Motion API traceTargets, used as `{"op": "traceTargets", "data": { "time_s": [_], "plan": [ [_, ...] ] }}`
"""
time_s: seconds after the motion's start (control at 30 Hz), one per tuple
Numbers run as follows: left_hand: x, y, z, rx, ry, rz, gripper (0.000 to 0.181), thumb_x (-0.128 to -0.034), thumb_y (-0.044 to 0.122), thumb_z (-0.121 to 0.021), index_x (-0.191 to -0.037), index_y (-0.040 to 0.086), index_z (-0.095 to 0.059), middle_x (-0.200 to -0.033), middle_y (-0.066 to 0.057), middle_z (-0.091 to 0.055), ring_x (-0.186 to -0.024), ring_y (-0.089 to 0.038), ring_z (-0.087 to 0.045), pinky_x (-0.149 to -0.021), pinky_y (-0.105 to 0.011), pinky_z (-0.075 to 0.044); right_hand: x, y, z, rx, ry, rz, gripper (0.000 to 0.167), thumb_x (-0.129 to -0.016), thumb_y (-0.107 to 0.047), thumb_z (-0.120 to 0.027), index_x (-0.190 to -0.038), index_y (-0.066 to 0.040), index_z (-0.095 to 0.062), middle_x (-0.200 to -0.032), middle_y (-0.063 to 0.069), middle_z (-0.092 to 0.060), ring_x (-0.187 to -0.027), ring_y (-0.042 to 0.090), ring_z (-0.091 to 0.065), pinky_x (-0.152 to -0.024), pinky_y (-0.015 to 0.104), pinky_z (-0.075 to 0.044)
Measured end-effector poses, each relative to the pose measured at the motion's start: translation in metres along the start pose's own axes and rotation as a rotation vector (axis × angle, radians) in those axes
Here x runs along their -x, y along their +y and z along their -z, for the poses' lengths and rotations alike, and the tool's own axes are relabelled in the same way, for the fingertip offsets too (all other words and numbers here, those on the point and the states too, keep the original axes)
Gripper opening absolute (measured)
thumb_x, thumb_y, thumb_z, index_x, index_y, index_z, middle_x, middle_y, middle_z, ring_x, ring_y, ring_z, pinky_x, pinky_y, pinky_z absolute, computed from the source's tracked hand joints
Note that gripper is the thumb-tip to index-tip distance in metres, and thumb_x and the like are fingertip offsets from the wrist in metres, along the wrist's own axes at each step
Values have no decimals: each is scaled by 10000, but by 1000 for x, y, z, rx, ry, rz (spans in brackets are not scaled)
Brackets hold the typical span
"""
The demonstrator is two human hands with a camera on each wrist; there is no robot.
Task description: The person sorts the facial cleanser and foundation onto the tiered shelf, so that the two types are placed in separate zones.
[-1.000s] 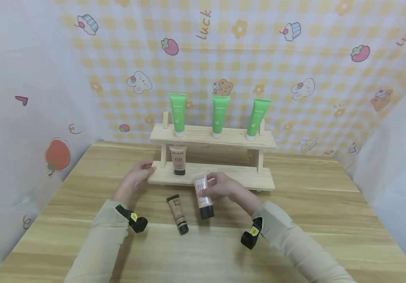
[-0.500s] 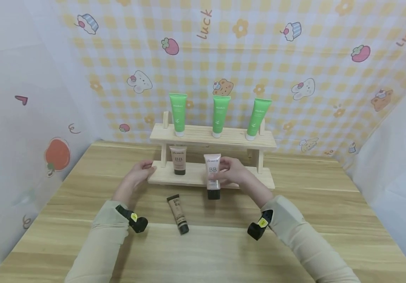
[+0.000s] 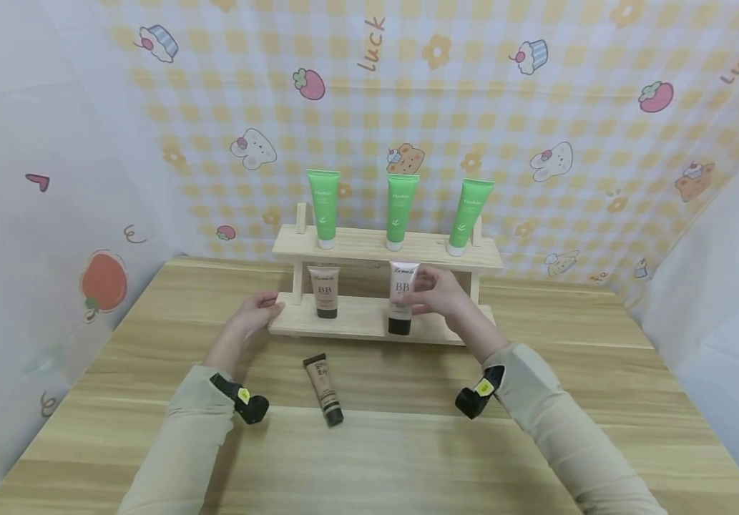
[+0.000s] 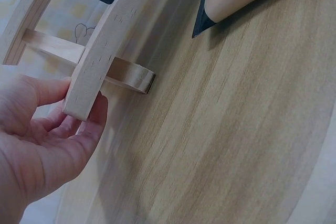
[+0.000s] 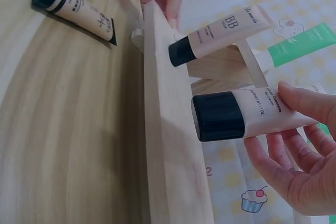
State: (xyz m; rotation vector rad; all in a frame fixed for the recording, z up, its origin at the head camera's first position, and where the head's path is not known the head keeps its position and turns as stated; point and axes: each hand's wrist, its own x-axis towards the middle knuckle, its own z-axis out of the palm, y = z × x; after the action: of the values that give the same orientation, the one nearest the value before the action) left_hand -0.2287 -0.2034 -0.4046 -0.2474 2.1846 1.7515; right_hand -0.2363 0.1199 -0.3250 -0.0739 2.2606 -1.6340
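Observation:
A two-tier wooden rack stands on the table. My left hand grips the left end of its lower shelf, thumb on top and fingers beneath in the left wrist view. My right hand pinches a pale pink BB cream tube, cap down. In the right wrist view the black cap is just above the lower shelf; a gap seems to show. Another BB cream tube stands cap down at the shelf's left. A beige tube with a dark cap lies on the table in front.
Three green tubes, at left, middle and right, stand on the upper shelf. A patterned cloth hangs behind the wooden table.
My right hand has lifted the BB cream tube from in front of the rack, back and rightward over the lower shelf, turning it more upright. The left hand has stayed put.

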Motion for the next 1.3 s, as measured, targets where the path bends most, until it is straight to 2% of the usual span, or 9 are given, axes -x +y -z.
{"op": "traceTargets", "data": {
  "time_s": [0.2,0.43,0.6,0.83,1.07,1.3],
  "plan": [
    [-1,-2,0,-3,1,1,557,-974,128,-384,-1427,-63,-121,-1478,-275,-181,-1362,-379,-233,-1134,-426,-267,-3,-3,2,-1,14,-2,564,-774,-59,-701,-1285,-46,-463,-1261,195,-539,-1092,274,-570,-828,334,-557],
    [-1,-3,0,5,-1,2,560,-974,132,-388,-1429,-59,-123,-1480,-272,-176,-1365,-375,-228,-1138,-425,-258,-5,-4,2,10,51,20,532,-755,-80,-725,-1242,-75,-509,-1237,151,-564,-1117,250,-551,-879,325,-532],
    [-2,-3,0,8,0,2,556,-974,133,-387,-1429,-56,-128,-1481,-266,-184,-1362,-371,-240,-1136,-425,-262,-8,1,-2,10,81,44,514,-735,-74,-741,-1208,-56,-542,-1222,150,-584,-1125,241,-542,-956,354,-475],
    [-2,-3,-1,4,0,-2,564,-970,127,-395,-1426,-64,-125,-1476,-276,-184,-1362,-377,-233,-1139,-426,-255,-12,11,-7,29,110,40,474,-710,-86,-766,-1143,-42,-577,-1187,145,-610,-1102,231,-551,-984,361,-439],
    [-2,-2,-2,19,1,2,564,-970,117,-392,-1429,-60,-117,-1478,-272,-185,-1362,-373,-239,-1138,-419,-260,-14,22,-11,58,111,44,462,-720,-120,-763,-1143,-64,-587,-1172,134,-620,-1092,226,-561,-980,352,-440],
    [-2,-2,1,-8,2,2,557,-972,129,-389,-1426,-61,-129,-1477,-271,-190,-1358,-377,-247,-1137,-428,-260,-13,26,-12,25,75,44,476,-750,-139,-741,-1187,-69,-567,-1195,143,-603,-1114,240,-552,-1010,377,-421]
  ]
}}
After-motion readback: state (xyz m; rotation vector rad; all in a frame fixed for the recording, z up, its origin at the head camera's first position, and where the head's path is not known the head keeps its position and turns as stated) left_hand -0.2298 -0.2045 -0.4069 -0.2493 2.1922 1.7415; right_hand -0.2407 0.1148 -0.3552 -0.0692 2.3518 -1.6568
